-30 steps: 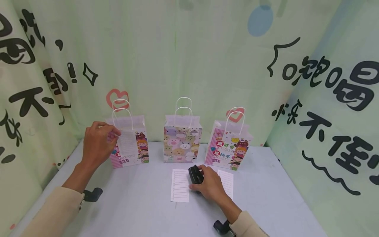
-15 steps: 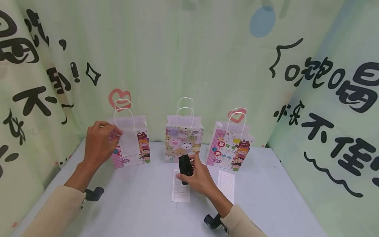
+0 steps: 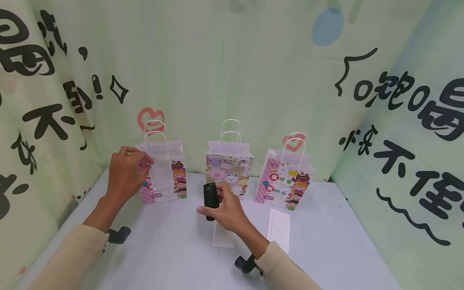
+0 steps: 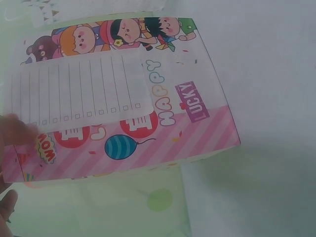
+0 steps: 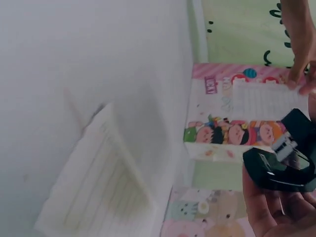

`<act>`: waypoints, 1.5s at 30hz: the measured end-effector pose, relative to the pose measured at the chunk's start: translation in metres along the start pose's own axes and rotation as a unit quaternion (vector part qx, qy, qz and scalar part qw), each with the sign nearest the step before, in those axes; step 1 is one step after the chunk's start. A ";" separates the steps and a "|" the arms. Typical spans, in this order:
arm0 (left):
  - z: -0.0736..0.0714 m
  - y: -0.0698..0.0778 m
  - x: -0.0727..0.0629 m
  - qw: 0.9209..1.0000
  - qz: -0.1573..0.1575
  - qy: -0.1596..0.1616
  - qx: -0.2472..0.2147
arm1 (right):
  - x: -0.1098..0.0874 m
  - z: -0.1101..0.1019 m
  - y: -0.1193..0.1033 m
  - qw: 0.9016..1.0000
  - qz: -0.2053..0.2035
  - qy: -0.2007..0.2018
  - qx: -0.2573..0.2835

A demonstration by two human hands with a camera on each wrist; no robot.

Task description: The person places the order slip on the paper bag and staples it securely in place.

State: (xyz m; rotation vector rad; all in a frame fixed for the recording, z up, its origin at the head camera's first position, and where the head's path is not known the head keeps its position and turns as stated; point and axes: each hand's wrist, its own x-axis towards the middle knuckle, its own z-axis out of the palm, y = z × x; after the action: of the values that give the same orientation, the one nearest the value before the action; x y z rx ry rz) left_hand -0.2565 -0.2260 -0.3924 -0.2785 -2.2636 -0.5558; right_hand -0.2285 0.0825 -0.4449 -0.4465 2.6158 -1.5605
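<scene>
My left hand (image 3: 127, 171) pinches a lined checklist sheet (image 4: 79, 91) near the top of the left paper gift bag (image 3: 179, 177). The sheet lies flat against the bag's front, which has cartoon figures and pink stripes. In my right hand (image 3: 230, 211) I hold a small black stapler (image 3: 211, 201) above the table, in front of the middle bag. The right wrist view shows the stapler (image 5: 281, 170) with its jaws apart and metal inside. It is apart from the left bag and the sheet. My left fingertips partly cover the sheet's top edge.
An animal-print gift bag (image 3: 224, 167) stands in the middle, and another cartoon gift bag (image 3: 277, 181) on the right. Two more lined sheets lie on the white table (image 3: 174, 249): one sheet (image 3: 224, 237) partly under my right hand, another sheet (image 3: 279, 227) further right. A printed curtain (image 3: 195, 60) hangs behind.
My right hand has lifted the stapler from between the two table sheets and carried it left and up. My left hand keeps its pinch on the sheet at the left bag.
</scene>
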 end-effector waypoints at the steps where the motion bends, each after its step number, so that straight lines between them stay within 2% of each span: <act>1: 0.000 0.000 0.000 1.000 0.001 0.001 0.000 | 0.002 0.002 -0.003 1.000 0.001 0.000 -0.003; 10: 0.001 -0.001 0.001 1.000 0.006 -0.002 0.003 | 0.020 0.014 -0.030 0.999 -0.029 -0.034 0.017; 21: 0.002 -0.002 0.000 1.000 0.002 -0.006 0.009 | 0.039 0.029 -0.060 0.995 -0.076 -0.050 0.042; 30: 0.002 -0.004 0.001 1.000 0.002 -0.011 0.019 | 0.060 0.036 -0.077 0.988 -0.147 -0.031 0.044; 41: 0.004 -0.005 -0.001 1.000 0.005 -0.006 0.021 | 0.083 0.043 -0.097 0.980 -0.190 -0.025 0.054; 45: 0.003 -0.006 0.000 1.000 0.009 -0.008 0.021 | 0.091 0.044 -0.103 0.977 -0.208 -0.020 0.042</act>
State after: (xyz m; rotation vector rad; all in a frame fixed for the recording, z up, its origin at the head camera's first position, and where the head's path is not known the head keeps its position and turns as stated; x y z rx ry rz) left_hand -0.2609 -0.2294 -0.3960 -0.2829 -2.2822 -0.4987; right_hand -0.2846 -0.0263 -0.3684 -1.0632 2.5273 -1.7351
